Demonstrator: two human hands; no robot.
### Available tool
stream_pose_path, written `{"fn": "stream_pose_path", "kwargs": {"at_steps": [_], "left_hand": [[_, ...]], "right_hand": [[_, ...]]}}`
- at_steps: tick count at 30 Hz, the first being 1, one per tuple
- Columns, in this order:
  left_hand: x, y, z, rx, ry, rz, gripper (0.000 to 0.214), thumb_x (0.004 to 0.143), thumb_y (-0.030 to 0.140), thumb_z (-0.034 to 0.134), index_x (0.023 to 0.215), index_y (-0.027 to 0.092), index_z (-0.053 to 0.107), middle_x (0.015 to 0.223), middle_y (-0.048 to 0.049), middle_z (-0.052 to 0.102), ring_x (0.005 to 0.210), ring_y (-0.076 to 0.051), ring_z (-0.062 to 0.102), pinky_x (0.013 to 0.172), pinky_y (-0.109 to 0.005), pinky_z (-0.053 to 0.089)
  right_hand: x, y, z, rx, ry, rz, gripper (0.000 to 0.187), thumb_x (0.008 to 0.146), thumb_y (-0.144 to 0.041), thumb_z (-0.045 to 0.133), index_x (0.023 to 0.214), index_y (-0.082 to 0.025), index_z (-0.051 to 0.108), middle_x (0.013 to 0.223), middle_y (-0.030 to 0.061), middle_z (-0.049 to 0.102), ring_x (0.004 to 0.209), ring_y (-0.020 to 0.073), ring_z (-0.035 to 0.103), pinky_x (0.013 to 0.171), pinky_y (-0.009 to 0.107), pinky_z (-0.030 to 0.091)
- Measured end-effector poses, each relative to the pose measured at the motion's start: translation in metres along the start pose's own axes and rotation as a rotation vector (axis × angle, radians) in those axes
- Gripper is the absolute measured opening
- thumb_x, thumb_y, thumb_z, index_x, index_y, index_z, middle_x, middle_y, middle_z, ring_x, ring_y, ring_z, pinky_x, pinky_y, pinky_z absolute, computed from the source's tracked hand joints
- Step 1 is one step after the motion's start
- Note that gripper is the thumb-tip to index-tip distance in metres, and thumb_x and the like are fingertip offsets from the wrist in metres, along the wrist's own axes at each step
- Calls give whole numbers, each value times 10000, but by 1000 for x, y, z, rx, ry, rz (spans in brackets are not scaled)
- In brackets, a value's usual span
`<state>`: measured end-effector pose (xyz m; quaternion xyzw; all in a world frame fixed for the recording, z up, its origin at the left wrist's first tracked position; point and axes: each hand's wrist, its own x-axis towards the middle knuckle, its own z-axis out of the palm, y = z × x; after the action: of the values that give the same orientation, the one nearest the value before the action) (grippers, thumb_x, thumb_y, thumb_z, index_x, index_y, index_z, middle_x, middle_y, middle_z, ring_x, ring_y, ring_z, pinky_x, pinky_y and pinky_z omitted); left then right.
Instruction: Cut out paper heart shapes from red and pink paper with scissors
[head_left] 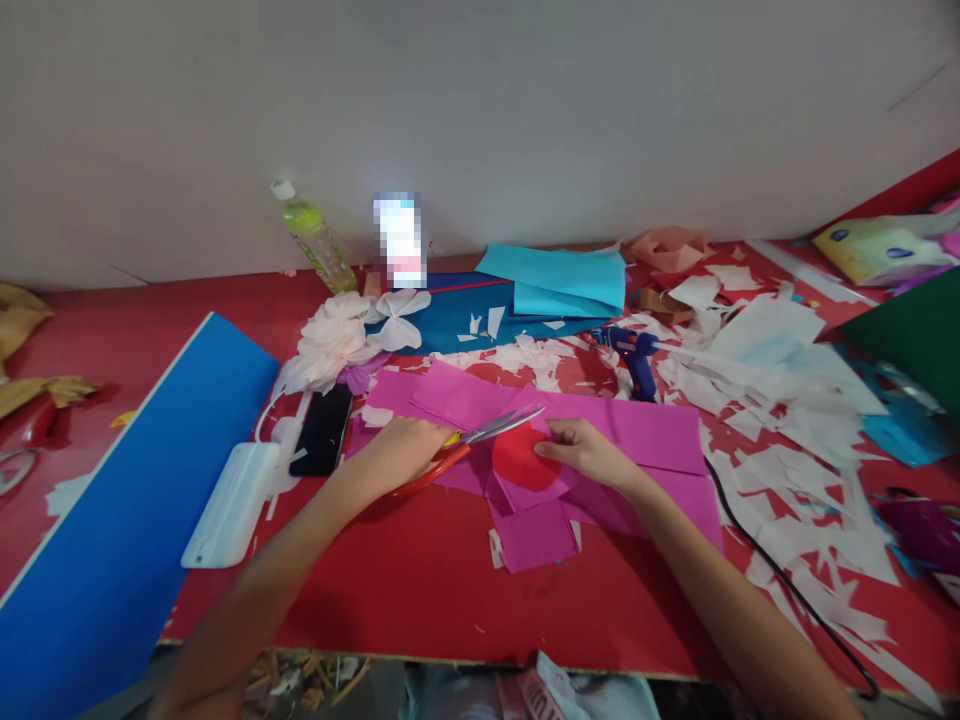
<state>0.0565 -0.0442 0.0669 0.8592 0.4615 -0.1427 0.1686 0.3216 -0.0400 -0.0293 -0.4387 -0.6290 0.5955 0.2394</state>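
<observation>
My left hand (405,455) is closed round the scissors (442,462), which have orange-and-yellow handles. Their blades point right, over the upper edge of a red paper circle (521,462). That circle lies against a smaller piece of magenta paper, and both are pinched at the right edge by the thumb and fingers of my right hand (589,455). Whether the blades touch the paper I cannot tell. Beneath both hands spread larger magenta sheets (660,432), and a small magenta square (536,538) lies nearer me.
Left are a black phone (322,430), a white power bank (231,505) and a blue board (142,500). A bottle (319,240) and a lit phone (401,240) stand behind a pale paper flower (330,340). Right are a glue gun (636,355), its black cord, and white scraps (795,500).
</observation>
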Motion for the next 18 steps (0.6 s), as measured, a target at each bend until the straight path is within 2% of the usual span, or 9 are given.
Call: {"fn": "stream_pose_path", "kwargs": {"at_steps": [6, 12, 18], "left_hand": [[-1, -7, 4, -51, 27, 20, 245, 891, 251, 419, 811, 181, 640, 778, -81, 699, 697, -222, 648, 568, -262, 376], [-6, -6, 2, -69, 137, -6, 237, 904, 219, 387, 1038, 148, 569, 941, -104, 676, 832, -237, 647, 656, -295, 434], [0, 0, 3, 69, 44, -39, 246, 872, 179, 452, 1088, 150, 568, 1048, -119, 668, 928, -261, 645, 699, -317, 471]], "right_hand": [[1, 1, -1, -17, 12, 15, 401, 778, -464, 607, 591, -193, 379, 567, -59, 318, 513, 77, 276, 488, 259, 211], [2, 1, 0, -6, -4, 21, 377, 778, -462, 598, 607, -187, 404, 574, -58, 328, 520, 78, 276, 491, 257, 213], [1, -2, 0, -12, 9, 35, 408, 747, -478, 625, 577, -189, 392, 551, -61, 313, 509, 74, 266, 480, 253, 202]]}}
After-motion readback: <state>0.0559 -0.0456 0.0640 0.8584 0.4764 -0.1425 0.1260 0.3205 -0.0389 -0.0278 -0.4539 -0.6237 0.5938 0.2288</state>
